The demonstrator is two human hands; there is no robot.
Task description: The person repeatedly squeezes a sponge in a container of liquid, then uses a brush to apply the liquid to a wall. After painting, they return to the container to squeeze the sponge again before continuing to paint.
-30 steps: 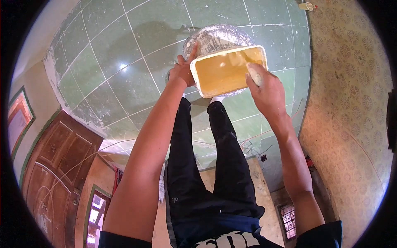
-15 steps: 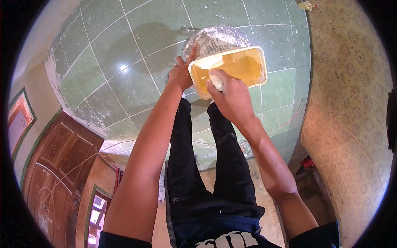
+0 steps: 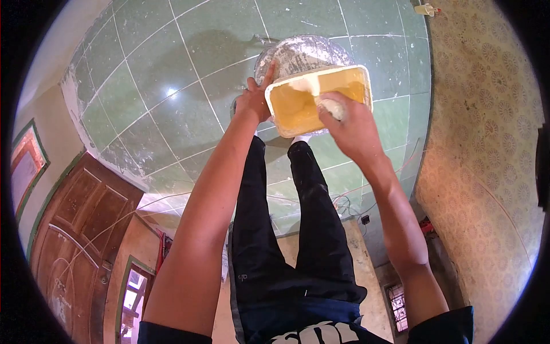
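Observation:
A yellow rectangular tray (image 3: 295, 112) with a whitish rim overlaps a round, grey, white-smeared tub (image 3: 309, 49) standing on the tiles. At the tray's left edge, my left hand (image 3: 253, 102) grips its side, the index finger stretched over the tub. My right hand (image 3: 356, 129) is closed around a whitish, rounded handle (image 3: 334, 109) over the inside of the tray. What the handle belongs to is mostly hidden by the hand. A white streak runs from the tray's far rim down toward my right fingers.
Green floor tiles (image 3: 154, 51) carry white splashes. A patterned wall (image 3: 481, 126) rises at right, with a small cream-coloured object (image 3: 427, 10) near its foot. Loose cables (image 3: 344, 206) lie behind my legs, and a brown wooden door (image 3: 86, 223) stands at left.
My right hand has moved right across the tray with the whitish handle. The tray has shifted slightly to the right, and more of its yellow inside shows at the left.

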